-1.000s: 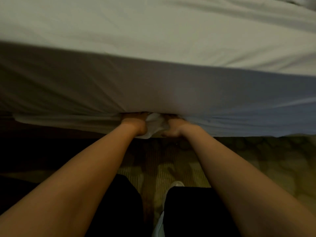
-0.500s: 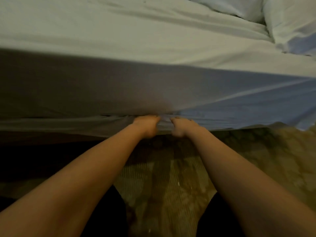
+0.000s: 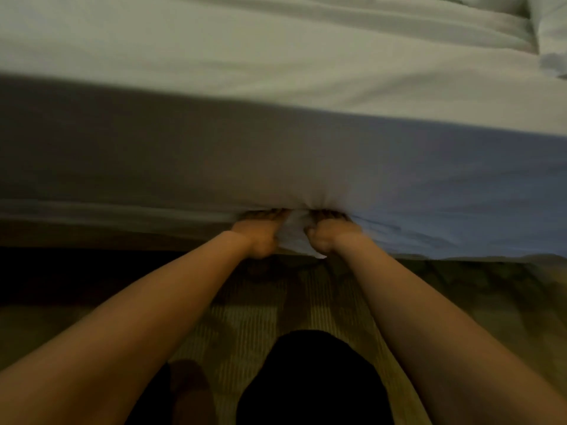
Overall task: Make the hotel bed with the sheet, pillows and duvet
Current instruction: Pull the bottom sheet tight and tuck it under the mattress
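We see a white cloth sheet (image 3: pixel 276 50) spread smooth across the top of the bed, from 9 to 3 o'clock, and drawn down its near side, which is in shadow. At the centre, along the bottom edge of that side, the left hand (image 3: pixel 260 239) and the right hand (image 3: pixel 329 237) sit close together, with a loose fold of the sheet bunched between them and hanging just below. Their fingers (image 3: pixel 264 214) reach in under the overhang, where the cloth puckers. It is dark and blurred there, so we cannot tell whether either hand grasps the sheet or only presses it inward. At 1 o'clock lies a plump white pillow (image 3: pixel 549 32). At 9 o'clock a dark bed base (image 3: pixel 92 237) runs under the sheet's hem. A patterned tan carpet (image 3: pixel 245 317) spreads below, and at 6 o'clock is a dark-clothed knee (image 3: pixel 313 378).
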Demonstrator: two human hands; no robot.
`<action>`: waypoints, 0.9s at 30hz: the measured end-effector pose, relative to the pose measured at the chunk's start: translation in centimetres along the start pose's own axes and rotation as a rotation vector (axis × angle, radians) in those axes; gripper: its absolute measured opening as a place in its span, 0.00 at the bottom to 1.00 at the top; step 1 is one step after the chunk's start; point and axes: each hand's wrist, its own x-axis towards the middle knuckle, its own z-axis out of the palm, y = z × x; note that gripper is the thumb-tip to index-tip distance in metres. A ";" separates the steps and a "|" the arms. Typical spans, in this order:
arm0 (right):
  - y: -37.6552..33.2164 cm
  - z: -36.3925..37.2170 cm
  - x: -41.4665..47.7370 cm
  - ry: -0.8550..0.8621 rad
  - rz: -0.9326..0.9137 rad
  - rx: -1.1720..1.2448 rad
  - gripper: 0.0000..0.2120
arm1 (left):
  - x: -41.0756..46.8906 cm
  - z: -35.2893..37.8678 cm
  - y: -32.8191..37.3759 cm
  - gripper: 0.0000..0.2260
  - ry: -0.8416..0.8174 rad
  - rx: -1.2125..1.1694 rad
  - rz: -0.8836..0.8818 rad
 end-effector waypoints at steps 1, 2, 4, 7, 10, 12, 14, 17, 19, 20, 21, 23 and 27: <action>0.6 0.0 0.5 -0.005 -0.016 0.008 0.28 | 0.7 0.4 0.5 0.31 0.004 0.008 -0.035; 1.3 0.0 1.0 -0.019 -0.037 0.017 0.28 | 1.5 0.7 1.1 0.31 0.013 0.028 -0.073; 2.5 -0.2 1.8 -0.058 -0.077 0.053 0.29 | 2.9 0.7 2.0 0.32 0.017 0.067 -0.148; 3.4 -0.8 3.5 -0.133 -0.097 0.102 0.32 | 3.6 0.2 2.8 0.34 -0.007 0.097 -0.211; 2.9 -0.8 4.5 -0.229 -0.055 0.076 0.37 | 3.3 0.3 3.2 0.34 -0.021 0.109 -0.223; 2.5 -0.2 4.6 -0.258 -0.023 -0.030 0.40 | 3.2 0.4 3.3 0.33 -0.018 0.105 -0.218; 2.4 0.5 4.4 -0.225 -0.016 -0.125 0.40 | 3.0 0.4 3.6 0.33 -0.002 0.091 -0.221; 2.3 0.7 3.2 -0.151 -0.049 -0.122 0.36 | 2.6 0.1 4.1 0.33 -0.011 0.061 -0.224; 2.4 0.6 2.3 -0.106 -0.085 -0.097 0.35 | 2.1 0.2 4.6 0.33 -0.015 0.054 -0.224; 2.4 0.6 1.8 -0.096 -0.110 -0.081 0.35 | 1.8 0.3 4.9 0.32 -0.018 0.058 -0.221; 2.4 0.4 1.2 -0.089 -0.143 -0.051 0.34 | 1.4 0.3 5.3 0.31 -0.014 0.069 -0.211; 2.9 0.0 -0.3 -0.052 -0.188 0.021 0.30 | 0.5 0.1 6.6 0.24 0.043 0.115 -0.162; 5.9 -0.6 -3.4 0.137 -0.161 0.126 0.21 | 0.3 -1.2 10.7 0.17 0.142 0.135 -0.010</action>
